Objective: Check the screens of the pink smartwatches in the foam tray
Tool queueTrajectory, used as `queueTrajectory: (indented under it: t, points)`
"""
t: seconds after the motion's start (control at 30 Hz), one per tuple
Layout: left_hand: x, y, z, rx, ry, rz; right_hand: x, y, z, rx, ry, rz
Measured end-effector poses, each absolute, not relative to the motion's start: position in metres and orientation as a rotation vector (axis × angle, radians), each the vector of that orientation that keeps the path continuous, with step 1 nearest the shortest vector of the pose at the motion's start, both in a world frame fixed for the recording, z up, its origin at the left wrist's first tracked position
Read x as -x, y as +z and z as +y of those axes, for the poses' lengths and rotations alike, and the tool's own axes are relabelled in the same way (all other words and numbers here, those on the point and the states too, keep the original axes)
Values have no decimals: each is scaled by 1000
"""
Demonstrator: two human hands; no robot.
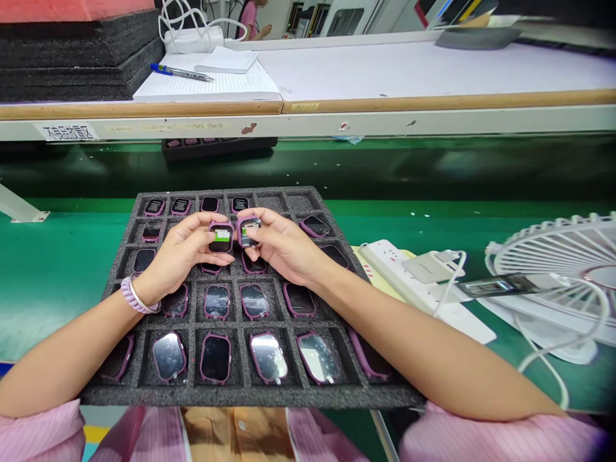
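My left hand (185, 249) is closed around a purple-framed smartwatch case (222, 246), thumb on its face; the screen shows a green and white patch. Right beside it, my right hand (283, 247) pinches a second purple smartwatch case (248, 222), its screen partly covered by my thumb. Both are held up over a dark grey foam tray (240, 393). In the tray's compartments lie several more watch cases, such as one with a dark screen (215, 358) and one with a glossy, reflecting screen (268, 357). Some compartments at the far right hold nothing.
A white power strip (399, 269) with a charger (430, 266) and a white fan (558, 263) stand to the right. A shelf edge (337, 109) crosses ahead, bearing a notebook (240, 86), a pen (180, 72) and black foam (72, 58). Another tray (221, 151) sits beneath it.
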State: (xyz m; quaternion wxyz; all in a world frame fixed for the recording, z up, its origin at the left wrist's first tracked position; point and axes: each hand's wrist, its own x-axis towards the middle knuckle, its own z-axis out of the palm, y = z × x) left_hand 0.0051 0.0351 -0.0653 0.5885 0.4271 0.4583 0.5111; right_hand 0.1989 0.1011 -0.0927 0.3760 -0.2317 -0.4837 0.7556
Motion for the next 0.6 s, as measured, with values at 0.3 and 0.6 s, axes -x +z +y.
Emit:
queueTrajectory:
  t: [0.3, 0.6]
  points:
    - [-4, -65, 34, -1033, 1167, 1072, -198, -93, 100, 564, 1896, -1290]
    - [-2, -66, 35, -1018, 1198, 1061, -201, -94, 101, 552, 1933, -1333]
